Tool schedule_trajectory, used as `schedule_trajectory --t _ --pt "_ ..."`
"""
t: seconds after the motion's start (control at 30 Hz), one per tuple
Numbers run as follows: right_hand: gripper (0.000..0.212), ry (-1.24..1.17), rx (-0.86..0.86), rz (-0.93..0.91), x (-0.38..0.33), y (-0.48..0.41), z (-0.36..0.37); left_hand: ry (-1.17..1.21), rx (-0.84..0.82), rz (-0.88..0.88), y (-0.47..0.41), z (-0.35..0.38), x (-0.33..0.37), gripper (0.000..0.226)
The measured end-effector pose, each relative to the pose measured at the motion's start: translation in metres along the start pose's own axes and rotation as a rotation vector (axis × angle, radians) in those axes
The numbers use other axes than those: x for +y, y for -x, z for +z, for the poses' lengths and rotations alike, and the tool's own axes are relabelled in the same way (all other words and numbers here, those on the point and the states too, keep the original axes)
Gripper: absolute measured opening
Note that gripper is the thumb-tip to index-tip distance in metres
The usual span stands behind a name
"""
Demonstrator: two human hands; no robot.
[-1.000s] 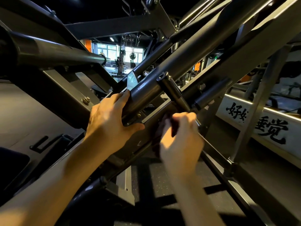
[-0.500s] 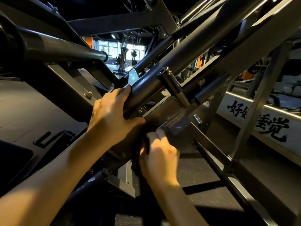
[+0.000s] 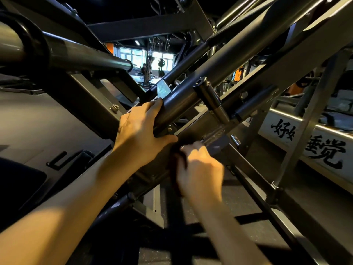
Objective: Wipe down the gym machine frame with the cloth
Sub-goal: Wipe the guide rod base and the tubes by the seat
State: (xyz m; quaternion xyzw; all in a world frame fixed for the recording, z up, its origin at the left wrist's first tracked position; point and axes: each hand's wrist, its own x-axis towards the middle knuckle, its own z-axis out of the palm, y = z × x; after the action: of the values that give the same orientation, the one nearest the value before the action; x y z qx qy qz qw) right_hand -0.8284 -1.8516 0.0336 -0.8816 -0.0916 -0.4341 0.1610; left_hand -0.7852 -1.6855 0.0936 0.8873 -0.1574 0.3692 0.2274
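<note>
1. Up close, the left hand wraps a smooth, glossy round tube of the gym machine frame, fingers over the top, thumb beneath.
2. The right hand bunches a dark, soft cloth, fingers curled, pressing it on the flat matte beam just below that tube.
3. A short black cylindrical peg crosses the tube.

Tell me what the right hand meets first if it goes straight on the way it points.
Likely the sloping frame beam, just ahead of the right hand gripping the dark cloth; depth is unclear.
</note>
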Motion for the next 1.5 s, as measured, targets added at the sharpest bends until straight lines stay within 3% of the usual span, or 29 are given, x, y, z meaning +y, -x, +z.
schedule_trajectory --t 0.1,0.17,0.23,0.4,0.47,0.63,0.83,0.9,1.0,1.1,1.23,1.3,1.4,1.43,1.5 --pt "0.031 -0.015 0.237 0.207 0.019 -0.033 -0.029 0.002 0.019 0.022 0.001 0.001 0.001 0.103" --pt "0.034 -0.049 0.284 0.262 0.016 -0.035 -0.029 0.001 0.021 0.045 0.000 0.000 0.000 0.102" --pt "0.024 -0.074 0.216 0.266 0.000 -0.016 -0.009 -0.005 0.018 0.086 -0.001 -0.002 -0.003 0.101" --pt "0.015 -0.115 -0.072 0.064 -0.034 0.044 0.045 -0.094 0.060 0.217 0.016 -0.008 -0.020 0.099" --pt "0.017 -0.113 -0.061 0.017 -0.023 0.034 0.035 -0.151 0.038 0.235 0.024 -0.011 -0.026 0.097" --pt "0.024 -0.120 0.220 0.286 0.007 0.001 0.007 -0.230 0.033 0.208 0.030 -0.011 -0.029 0.097" --pt "0.030 -0.135 -0.090 0.043 -0.028 0.036 0.033 -0.214 0.027 0.190 0.032 -0.011 -0.031 0.103" --pt "0.024 -0.103 -0.057 0.123 -0.009 0.019 0.017 -0.207 0.022 0.182 0.033 -0.009 -0.033 0.104" --pt "0.022 -0.127 0.174 0.274 0.002 0.005 0.008 -0.194 0.056 0.189 0.034 -0.005 -0.037 0.104" --pt "0.015 -0.193 0.034 0.218 -0.025 0.026 0.033 -0.162 0.038 0.165 0.034 -0.005 -0.039 0.103" --pt "0.018 -0.056 -0.125 -0.006 -0.028 0.035 0.036 -0.081 0.013 0.102 0.034 -0.009 -0.040 0.102" --pt "0.020 0.004 -0.021 0.107 -0.011 0.011 0.011 -0.040 0.015 0.076 0.036 -0.010 -0.038 0.100" --pt "0.026 -0.001 0.332 0.309 0.010 -0.024 -0.020 -0.032 0.028 0.047 0.037 -0.009 -0.035 0.103" --pt "0.024 -0.009 0.380 0.305 0.004 -0.027 -0.019 -0.037 0.028 0.042 0.037 -0.009 -0.034 0.103" --pt "0.018 -0.052 0.272 0.253 -0.018 -0.014 -0.002 -0.036 0.020 0.048 0.037 -0.010 -0.035 0.103"
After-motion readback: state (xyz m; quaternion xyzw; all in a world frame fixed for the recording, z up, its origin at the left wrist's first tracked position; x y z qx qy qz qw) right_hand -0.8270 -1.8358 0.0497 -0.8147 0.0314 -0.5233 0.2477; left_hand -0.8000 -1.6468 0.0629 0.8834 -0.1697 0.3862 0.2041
